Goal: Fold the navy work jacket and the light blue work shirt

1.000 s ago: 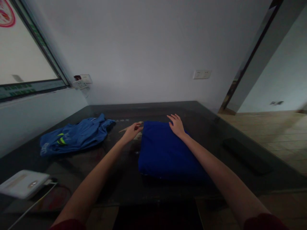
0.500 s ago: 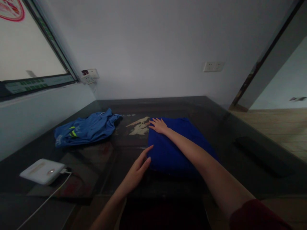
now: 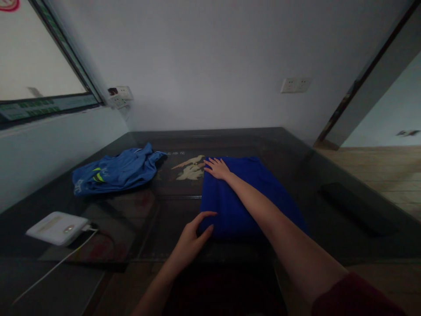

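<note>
A deep blue folded cloth, perhaps a garment, lies flat on the dark glossy table in front of me. My right hand rests palm down on its far left corner, fingers spread, and my forearm crosses over the cloth. At the near left corner is my left hand, its index finger and thumb apart and curved over the cloth's edge. The other fingers of that hand are mostly hidden. No fabric is visibly pinched between them.
A crumpled lighter blue garment with yellow-green marks lies to the left. Nearer stands a white device with a cable. A long dark object is on the right. Behind the table rises a wall with sockets.
My left hand has shifted right, its index finger and thumb now reaching further over the cloth's near left corner. The right hand stays on the far corner. The view has tilted slightly down.
</note>
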The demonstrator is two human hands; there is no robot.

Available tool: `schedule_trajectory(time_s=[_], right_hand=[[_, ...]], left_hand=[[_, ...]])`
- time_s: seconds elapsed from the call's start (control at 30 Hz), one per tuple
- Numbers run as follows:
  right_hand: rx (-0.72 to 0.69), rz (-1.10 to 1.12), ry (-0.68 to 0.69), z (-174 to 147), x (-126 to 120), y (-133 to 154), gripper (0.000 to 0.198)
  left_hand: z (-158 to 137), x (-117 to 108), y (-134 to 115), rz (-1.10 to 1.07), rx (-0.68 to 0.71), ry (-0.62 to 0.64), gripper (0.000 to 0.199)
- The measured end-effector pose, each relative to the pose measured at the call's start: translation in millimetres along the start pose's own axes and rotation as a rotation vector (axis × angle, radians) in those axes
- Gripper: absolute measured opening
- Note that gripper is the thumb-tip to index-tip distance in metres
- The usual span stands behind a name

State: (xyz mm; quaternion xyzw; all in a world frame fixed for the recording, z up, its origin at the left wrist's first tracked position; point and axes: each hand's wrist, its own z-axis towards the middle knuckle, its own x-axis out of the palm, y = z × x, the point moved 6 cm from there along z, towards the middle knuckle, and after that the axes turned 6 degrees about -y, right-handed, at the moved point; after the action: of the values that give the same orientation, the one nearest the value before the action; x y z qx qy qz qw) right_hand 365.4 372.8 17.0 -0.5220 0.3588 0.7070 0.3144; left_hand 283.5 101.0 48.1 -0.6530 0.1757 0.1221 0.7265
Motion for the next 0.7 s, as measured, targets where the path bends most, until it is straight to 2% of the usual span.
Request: schedule_trajectory(time_s=[0.13,0.3,0.57,0.63,0.7], right_hand=[[-0.018,0.022,-0.046,-2.1,-1.3,-1.2,0.059],[-0.022,0.038,-0.077,-3.7,-2.9,-1.6,0.057],[-0.032,0.019,-0.096,-4.9,-4.6,-0.2,0.056],[-0.027,0.009,-0.093,-4.4,-3.7,-0.2,0.056],[-0.024,0.003,-0.089,-4.3,-3.3,-0.1,0.055]], left_hand=[[-8.7,4.1,7.6,0.004,-0.049,-0.038,0.03],[-17.7,1.2,9.7,-0.032,-0.076,0.016,0.035],[-30.7,-2.0,3.4,0.052,-0.063,0.067,0.043],[-34.8,-3.8,1.6,0.074,-0.018,0.037,0.047],[-34.9,-10.1,-1.3,0.143,0.036,-0.069,0.047]])
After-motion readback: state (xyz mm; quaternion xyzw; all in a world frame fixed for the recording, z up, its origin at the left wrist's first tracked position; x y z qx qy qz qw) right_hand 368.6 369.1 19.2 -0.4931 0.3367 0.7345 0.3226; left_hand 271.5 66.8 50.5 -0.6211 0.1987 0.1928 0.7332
